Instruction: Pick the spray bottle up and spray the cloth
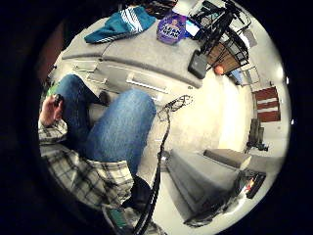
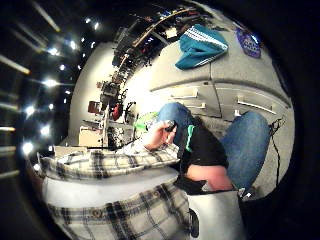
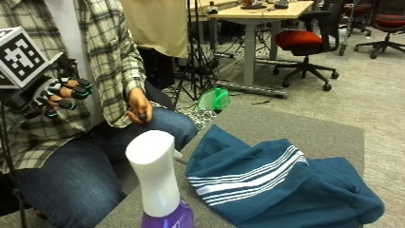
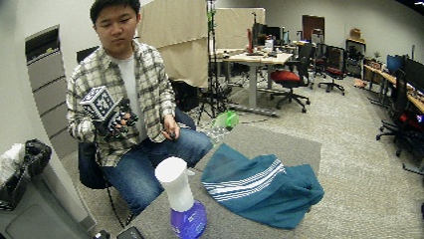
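The gloved right hand (image 3: 63, 95) is raised at the left edge of the outside view, level with the person's chest, fingers loosely curled and holding nothing, well apart from the counter (image 3: 278, 126). The bare left hand (image 3: 138, 108) rests on the thigh and pinches a small dark object, too small to identify. The spray bottle (image 3: 158, 183) stands upright at the lower centre of the frame on the grey counter: white head, purple base. The blue cloth (image 3: 278, 185) with white stripes lies crumpled just beside it, filling the lower right.
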The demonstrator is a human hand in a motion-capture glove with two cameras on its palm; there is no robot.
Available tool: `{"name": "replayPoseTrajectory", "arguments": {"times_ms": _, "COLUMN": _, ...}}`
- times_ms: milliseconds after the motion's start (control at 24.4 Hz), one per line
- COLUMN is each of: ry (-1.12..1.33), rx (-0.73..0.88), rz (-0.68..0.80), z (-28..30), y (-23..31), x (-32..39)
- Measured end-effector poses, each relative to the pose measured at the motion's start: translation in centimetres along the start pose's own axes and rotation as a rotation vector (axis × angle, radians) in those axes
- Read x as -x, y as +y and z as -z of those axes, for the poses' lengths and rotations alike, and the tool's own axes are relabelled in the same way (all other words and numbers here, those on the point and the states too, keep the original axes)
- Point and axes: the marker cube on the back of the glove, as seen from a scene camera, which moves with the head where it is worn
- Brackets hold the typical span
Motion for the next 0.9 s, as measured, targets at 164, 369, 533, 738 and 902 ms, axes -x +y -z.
{"name": "replayPoseTrajectory", "arguments": {"times_ms": 164, "ry": -0.002, "rx": -0.03, "rz": -0.013, "z": 0.7, "y": -2.1, "x": -1.1}}
{"name": "replayPoseTrajectory", "arguments": {"times_ms": 369, "ry": -0.031, "rx": -0.055, "rz": -0.051, "z": 1.2, "y": -5.5, "x": -3.4}}
{"name": "replayPoseTrajectory", "arguments": {"times_ms": 533, "ry": -0.089, "rx": -0.08, "rz": -0.094, "z": 1.7, "y": -8.6, "x": -5.3}}
{"name": "replayPoseTrajectory", "arguments": {"times_ms": 738, "ry": -0.155, "rx": -0.125, "rz": -0.183, "z": 2.4, "y": -12.1, "x": -8.0}}
{"name": "replayPoseTrajectory", "arguments": {"times_ms": 902, "ry": -0.251, "rx": -0.176, "rz": -0.182, "z": 2.6, "y": -15.0, "x": -10.9}}
